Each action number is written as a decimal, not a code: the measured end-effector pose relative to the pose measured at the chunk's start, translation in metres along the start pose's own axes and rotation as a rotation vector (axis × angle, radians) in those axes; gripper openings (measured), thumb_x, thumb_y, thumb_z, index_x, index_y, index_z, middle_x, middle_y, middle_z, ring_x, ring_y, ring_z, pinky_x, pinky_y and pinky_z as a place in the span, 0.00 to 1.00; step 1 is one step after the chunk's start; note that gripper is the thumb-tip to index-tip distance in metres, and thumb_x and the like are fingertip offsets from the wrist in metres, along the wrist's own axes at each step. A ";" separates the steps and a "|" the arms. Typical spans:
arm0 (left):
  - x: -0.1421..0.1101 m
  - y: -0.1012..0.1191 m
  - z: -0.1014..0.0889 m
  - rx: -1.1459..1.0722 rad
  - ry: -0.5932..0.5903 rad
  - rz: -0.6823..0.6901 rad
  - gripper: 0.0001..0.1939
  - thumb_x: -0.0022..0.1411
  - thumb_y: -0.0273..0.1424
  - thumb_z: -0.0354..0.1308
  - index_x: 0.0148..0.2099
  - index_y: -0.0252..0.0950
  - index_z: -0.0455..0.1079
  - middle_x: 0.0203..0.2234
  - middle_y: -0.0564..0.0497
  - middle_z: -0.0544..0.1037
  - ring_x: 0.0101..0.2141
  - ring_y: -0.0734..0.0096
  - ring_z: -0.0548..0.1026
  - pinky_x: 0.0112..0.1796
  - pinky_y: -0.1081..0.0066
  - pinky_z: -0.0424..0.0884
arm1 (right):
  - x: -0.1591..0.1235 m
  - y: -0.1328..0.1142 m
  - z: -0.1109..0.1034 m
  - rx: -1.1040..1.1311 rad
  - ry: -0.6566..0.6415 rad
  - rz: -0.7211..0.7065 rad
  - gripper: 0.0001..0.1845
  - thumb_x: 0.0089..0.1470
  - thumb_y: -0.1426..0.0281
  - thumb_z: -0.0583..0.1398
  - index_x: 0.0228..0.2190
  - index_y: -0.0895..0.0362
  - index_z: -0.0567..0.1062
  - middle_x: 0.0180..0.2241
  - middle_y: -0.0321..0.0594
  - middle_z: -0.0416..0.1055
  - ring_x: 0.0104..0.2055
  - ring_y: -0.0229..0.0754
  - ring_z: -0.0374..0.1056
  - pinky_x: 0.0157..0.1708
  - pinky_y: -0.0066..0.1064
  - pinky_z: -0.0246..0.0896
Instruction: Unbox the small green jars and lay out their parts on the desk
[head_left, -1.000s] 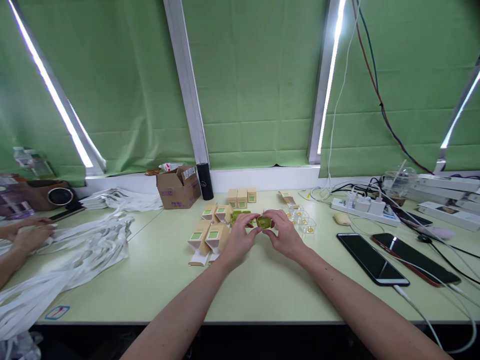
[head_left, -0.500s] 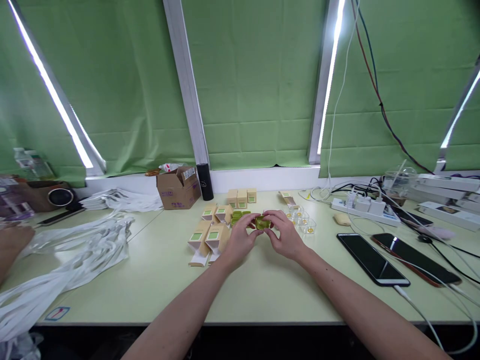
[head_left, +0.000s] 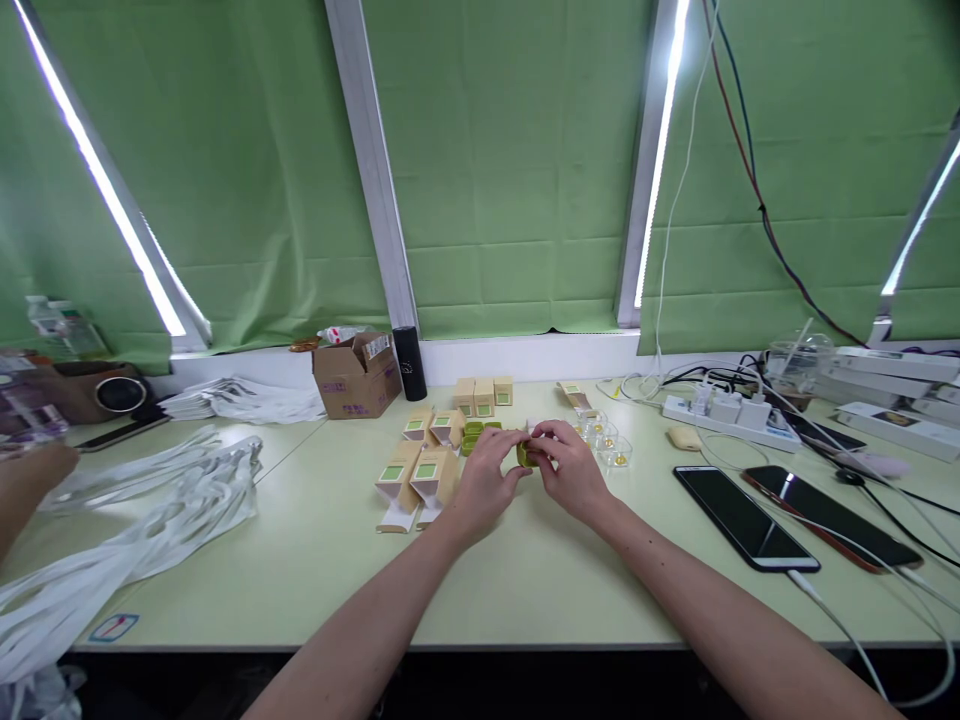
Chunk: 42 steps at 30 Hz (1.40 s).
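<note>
Over the middle of the table, my left hand (head_left: pixel 484 482) and my right hand (head_left: pixel 574 474) meet at a small glossy olive-green piece (head_left: pixel 523 457). Fingers and thumbs of both hands close on it, hiding most of its shape. Just left of my fingers lie more green pieces (head_left: pixel 472 434). Several small tan cartons (head_left: pixel 436 474) with green labels lie beside my left hand, the front ones with white flaps open. Beyond my right hand stand several small clear cups (head_left: pixel 619 454) with gold-coloured centres.
Upright tan cartons (head_left: pixel 484 398) and a flattened-looking carton (head_left: pixel 574 396) stand farther back. On the right are two phones (head_left: pixel 744 518) with charging cables and a power strip (head_left: pixel 731 424). White straps (head_left: pixel 169 515) spread at left, near another person's hand (head_left: pixel 34 485). A cardboard box (head_left: pixel 358 378) sits behind.
My fingers have shifted and turned the green piece, which is now more covered. The other person's hand at far left has moved left, and the straps there have shifted slightly.
</note>
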<state>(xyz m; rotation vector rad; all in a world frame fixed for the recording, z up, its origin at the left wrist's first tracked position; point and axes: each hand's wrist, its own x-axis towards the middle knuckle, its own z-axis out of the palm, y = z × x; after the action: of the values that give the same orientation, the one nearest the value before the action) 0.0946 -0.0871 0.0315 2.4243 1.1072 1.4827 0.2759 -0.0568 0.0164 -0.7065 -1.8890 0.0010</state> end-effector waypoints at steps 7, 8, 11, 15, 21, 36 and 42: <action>0.001 0.000 0.000 0.014 0.004 0.015 0.25 0.60 0.20 0.65 0.58 0.42 0.72 0.46 0.47 0.80 0.50 0.57 0.72 0.49 0.55 0.75 | 0.001 -0.005 -0.003 -0.145 0.014 0.001 0.12 0.59 0.79 0.59 0.32 0.53 0.79 0.41 0.45 0.71 0.42 0.47 0.68 0.35 0.36 0.67; 0.001 0.000 0.000 0.016 0.006 0.014 0.25 0.60 0.20 0.65 0.58 0.42 0.72 0.46 0.47 0.80 0.50 0.58 0.72 0.49 0.55 0.75 | 0.002 -0.006 -0.004 -0.154 0.016 0.005 0.11 0.59 0.79 0.59 0.32 0.53 0.79 0.41 0.45 0.70 0.42 0.47 0.67 0.33 0.35 0.65; 0.001 0.000 0.000 0.028 0.010 0.014 0.26 0.59 0.20 0.66 0.58 0.42 0.72 0.46 0.48 0.80 0.49 0.59 0.71 0.49 0.57 0.75 | 0.003 -0.008 -0.005 -0.180 0.022 0.020 0.10 0.59 0.78 0.59 0.31 0.54 0.78 0.39 0.44 0.67 0.41 0.46 0.64 0.29 0.32 0.60; 0.001 0.000 0.001 0.055 0.016 0.015 0.25 0.61 0.22 0.66 0.59 0.42 0.72 0.47 0.47 0.80 0.49 0.59 0.71 0.49 0.56 0.76 | 0.004 -0.011 -0.006 -0.204 0.039 0.005 0.11 0.60 0.78 0.58 0.31 0.55 0.78 0.37 0.43 0.64 0.41 0.44 0.62 0.28 0.30 0.55; 0.001 0.000 0.001 0.100 0.045 0.017 0.23 0.62 0.22 0.64 0.58 0.41 0.72 0.46 0.46 0.80 0.48 0.58 0.72 0.48 0.55 0.76 | 0.005 -0.011 -0.007 -0.218 0.039 -0.008 0.11 0.61 0.78 0.58 0.30 0.55 0.78 0.34 0.41 0.63 0.40 0.44 0.60 0.28 0.30 0.53; 0.001 0.000 0.002 0.165 0.066 -0.004 0.22 0.62 0.23 0.65 0.58 0.41 0.73 0.46 0.46 0.81 0.48 0.56 0.71 0.48 0.54 0.75 | 0.005 -0.009 -0.007 -0.210 0.039 -0.062 0.12 0.63 0.77 0.57 0.30 0.55 0.77 0.31 0.40 0.64 0.37 0.43 0.61 0.28 0.32 0.53; 0.000 -0.002 0.003 0.189 0.074 -0.011 0.23 0.62 0.23 0.65 0.58 0.42 0.73 0.46 0.46 0.80 0.49 0.55 0.72 0.47 0.54 0.75 | 0.004 -0.009 -0.006 -0.216 0.054 -0.086 0.12 0.63 0.78 0.58 0.30 0.55 0.77 0.30 0.40 0.64 0.36 0.43 0.60 0.28 0.32 0.54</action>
<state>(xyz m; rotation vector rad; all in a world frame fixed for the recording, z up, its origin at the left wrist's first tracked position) 0.0963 -0.0844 0.0290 2.4975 1.3304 1.5411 0.2757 -0.0637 0.0255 -0.7623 -1.8832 -0.2781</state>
